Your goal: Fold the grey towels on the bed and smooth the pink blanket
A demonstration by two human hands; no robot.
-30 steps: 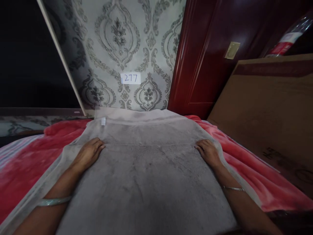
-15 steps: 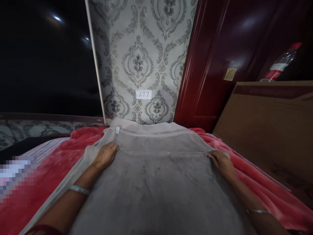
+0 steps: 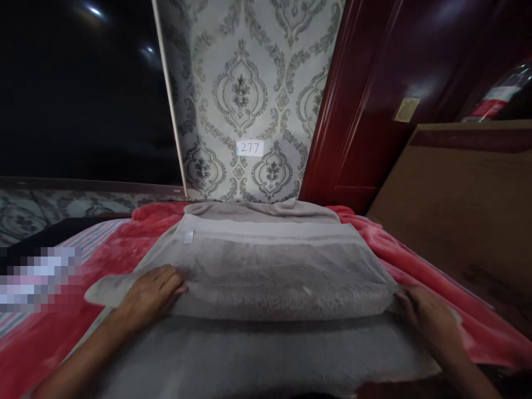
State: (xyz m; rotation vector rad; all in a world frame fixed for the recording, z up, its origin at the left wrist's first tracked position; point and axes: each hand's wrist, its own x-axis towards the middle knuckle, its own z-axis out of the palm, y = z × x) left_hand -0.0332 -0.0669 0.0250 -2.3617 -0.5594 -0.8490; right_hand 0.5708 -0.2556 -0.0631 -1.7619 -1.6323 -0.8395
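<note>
A grey plush cloth, perhaps a garment, lies across the bed with a pale band and a small white tag near its far end. Closed fingers of my left hand grip its left side, by a rounded flap that sticks out to the left. On the opposite side my right hand pinches the right edge. Between the two hands the cloth bulges in a raised fold, with a dark shadow line under it. The fingertips are partly hidden in the fabric.
A red plush blanket lies underneath, over striped bedding. A large cardboard box with a bottle on top stands at the right. Behind are a black screen, patterned wallpaper and a dark red door.
Both hands have come nearer to me and slightly apart, drawing the cloth's far part closer and raising a fold. More grey fabric now shows behind the pale band. The view has shifted slightly.
</note>
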